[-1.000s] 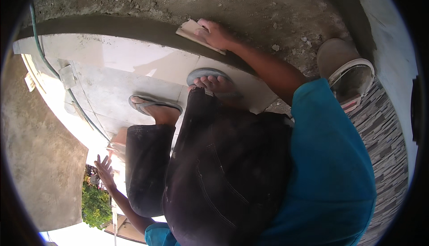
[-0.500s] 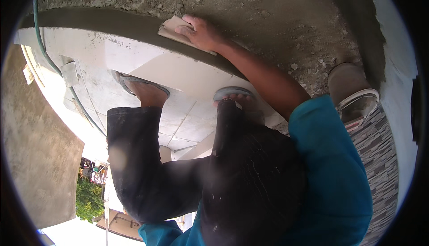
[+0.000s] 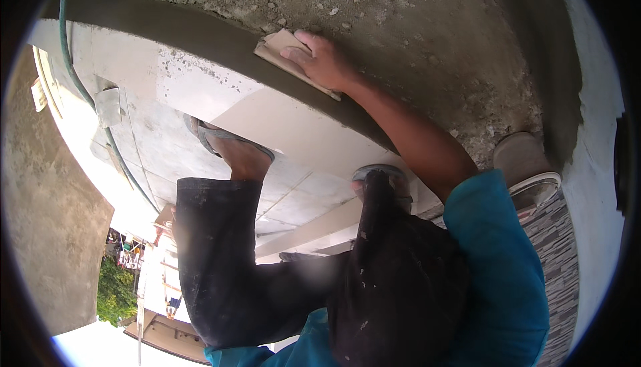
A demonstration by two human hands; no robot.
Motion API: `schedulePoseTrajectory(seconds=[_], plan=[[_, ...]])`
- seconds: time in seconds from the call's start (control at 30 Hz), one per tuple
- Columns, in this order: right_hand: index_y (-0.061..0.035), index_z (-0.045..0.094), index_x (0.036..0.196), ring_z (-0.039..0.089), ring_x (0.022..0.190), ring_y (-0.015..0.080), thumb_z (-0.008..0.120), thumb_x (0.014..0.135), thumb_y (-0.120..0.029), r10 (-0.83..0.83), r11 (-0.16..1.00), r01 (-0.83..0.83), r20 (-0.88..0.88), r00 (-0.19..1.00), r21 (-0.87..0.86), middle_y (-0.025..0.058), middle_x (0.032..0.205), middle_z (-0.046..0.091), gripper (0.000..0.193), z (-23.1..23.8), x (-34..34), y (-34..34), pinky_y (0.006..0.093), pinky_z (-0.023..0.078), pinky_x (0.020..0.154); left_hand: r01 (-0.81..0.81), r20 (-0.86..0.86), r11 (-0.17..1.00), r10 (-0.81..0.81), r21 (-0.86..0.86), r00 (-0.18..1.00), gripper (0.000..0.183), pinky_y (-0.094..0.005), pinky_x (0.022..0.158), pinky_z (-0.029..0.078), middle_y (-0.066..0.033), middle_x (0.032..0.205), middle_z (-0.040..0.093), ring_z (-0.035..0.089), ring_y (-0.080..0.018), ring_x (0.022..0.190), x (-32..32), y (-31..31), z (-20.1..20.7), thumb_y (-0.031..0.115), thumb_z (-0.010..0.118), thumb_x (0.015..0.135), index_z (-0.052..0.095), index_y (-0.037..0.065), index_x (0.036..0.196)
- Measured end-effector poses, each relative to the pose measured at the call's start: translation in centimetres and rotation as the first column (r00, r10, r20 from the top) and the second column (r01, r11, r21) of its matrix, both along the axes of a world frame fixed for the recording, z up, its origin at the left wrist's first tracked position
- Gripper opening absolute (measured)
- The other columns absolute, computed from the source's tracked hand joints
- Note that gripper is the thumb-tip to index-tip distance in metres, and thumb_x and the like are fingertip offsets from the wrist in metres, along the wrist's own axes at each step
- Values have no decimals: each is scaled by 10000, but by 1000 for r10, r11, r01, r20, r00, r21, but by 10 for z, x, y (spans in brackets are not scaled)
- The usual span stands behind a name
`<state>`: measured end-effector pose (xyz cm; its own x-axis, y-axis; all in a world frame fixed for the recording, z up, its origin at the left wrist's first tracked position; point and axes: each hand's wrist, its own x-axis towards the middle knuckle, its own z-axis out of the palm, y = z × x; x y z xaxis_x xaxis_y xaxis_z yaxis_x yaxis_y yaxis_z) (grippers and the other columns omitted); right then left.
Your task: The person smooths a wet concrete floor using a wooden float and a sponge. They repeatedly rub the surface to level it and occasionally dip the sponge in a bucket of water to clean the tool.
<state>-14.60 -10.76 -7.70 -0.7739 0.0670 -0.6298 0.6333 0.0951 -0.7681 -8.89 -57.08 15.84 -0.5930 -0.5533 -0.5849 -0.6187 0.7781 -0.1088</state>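
Observation:
My right hand is closed on a pale, flat plastering float, thumb and fingers around its raised grip. The float lies against a smooth strip of damp grey cement along the top edge of a pale tiled ledge. Beyond it spreads rough grey mortar with loose crumbs. My left hand does not show; only a bit of teal sleeve appears at the lower edge on that side, behind my bent leg.
A bucket lies tipped on its side at the right, near a grey stone-patterned wall. A green hose runs down the left side, past a small pale tile piece. My sandalled feet are on the tiled floor below the ledge.
The view has shifted, so the ledge and my legs sit further right in the picture. My right hand still grips the float against the cement strip, a little nearer the bucket.

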Motion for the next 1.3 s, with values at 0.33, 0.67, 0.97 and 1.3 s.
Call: schedulePoseTrajectory(seconds=[0.33,0.67,0.97,1.3], plan=[[13,582,1268,672,1051,316,589,998,-415,207,976,-212,-74,975,-54,212,1130,681,507,51,-87,-21,397,495,919,161,17,987,-161,14,987,573,-409,1001,475,-191,1232,656,632,-297,1151,-49,16,-14,479,387,1060,554,38,1384],[19,581,1275,667,1078,345,575,993,-459,35,962,-70,-136,990,-262,228,1154,680,555,36,-47,-18,416,496,918,643,-479,765,-549,42,684,464,-441,1105,382,-188,1402,526,491,-316,1313,-223,143,-50,331,413,1092,506,-10,1393],[69,521,1345,635,1158,390,548,1012,-411,-2,980,0,-13,1000,-200,300,1248,625,585,-16,-99,-45,436,481,990,439,-712,861,-476,-257,516,522,-488,1183,246,-227,1547,379,330,-373,1445,-355,200,-167,363,376,1064,442,62,1484],[56,527,1344,652,1124,338,557,1000,-479,19,999,-25,-168,986,-33,277,1227,645,637,-1,-227,-82,399,487,1000,445,-722,876,-429,-186,543,533,-493,1212,198,-231,1561,352,273,-387,1471,-352,215,-168,324,351,1067,383,44,1519]])
